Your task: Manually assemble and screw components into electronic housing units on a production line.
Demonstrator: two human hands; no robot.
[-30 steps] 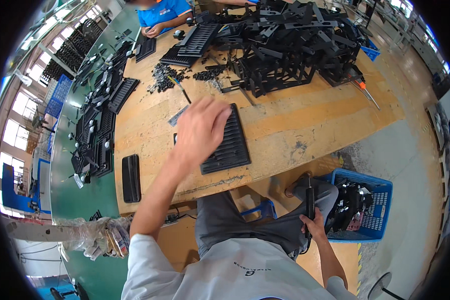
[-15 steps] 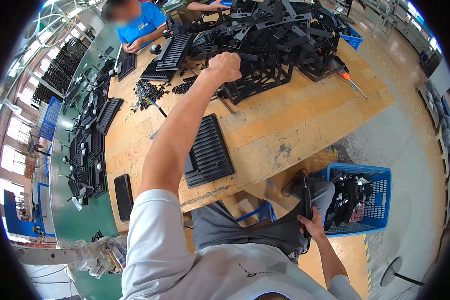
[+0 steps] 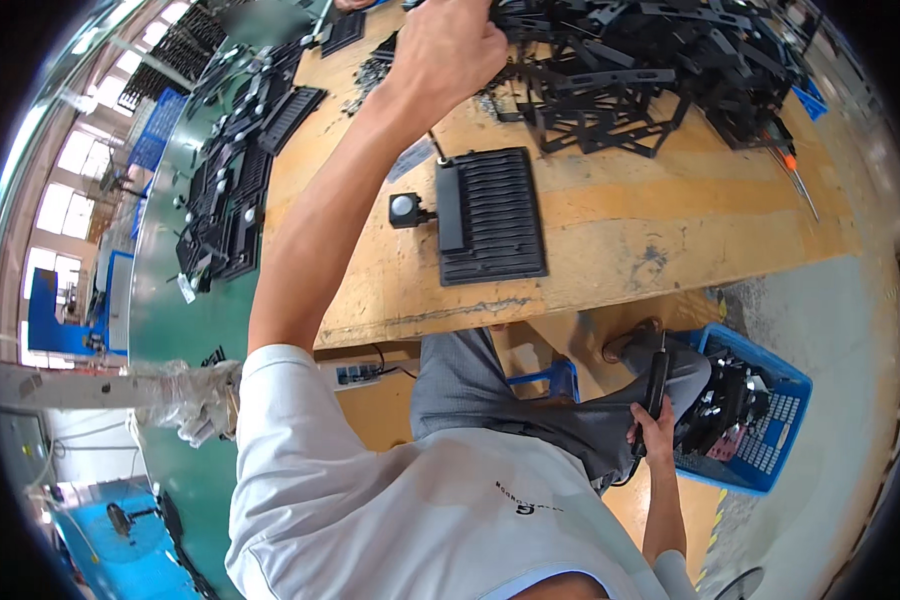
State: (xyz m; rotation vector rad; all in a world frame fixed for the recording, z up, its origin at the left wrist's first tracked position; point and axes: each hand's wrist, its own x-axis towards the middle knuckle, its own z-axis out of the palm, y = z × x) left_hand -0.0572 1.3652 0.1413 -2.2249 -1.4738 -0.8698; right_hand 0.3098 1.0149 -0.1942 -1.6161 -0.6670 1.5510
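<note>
My left hand (image 3: 450, 55) reaches far over the table, its fingers curled closed beside the pile of black metal brackets (image 3: 610, 80). What the fingers hold, if anything, is hidden. My right hand (image 3: 655, 435) is low at the right by my knee, wrapped round a black electric screwdriver (image 3: 658, 385) with its bit pointing up. Between my left arm and the brackets, a black finned lamp housing (image 3: 500, 215) lies flat near the table's front edge. A small square sensor with a white dome (image 3: 404, 209) sticks out from its left side.
A blue plastic crate (image 3: 790, 425) with black parts stands on the floor at the right. An orange-handled screwdriver (image 3: 790, 165) lies near the table's right edge. More finned lamps (image 3: 225, 220) line the green bench at the left. A power strip (image 3: 355, 374) hangs under the table edge.
The view has shifted, so the table sits higher in it. My left hand has moved leftward from the bracket pile's near edge. My right hand still grips the electric screwdriver.
</note>
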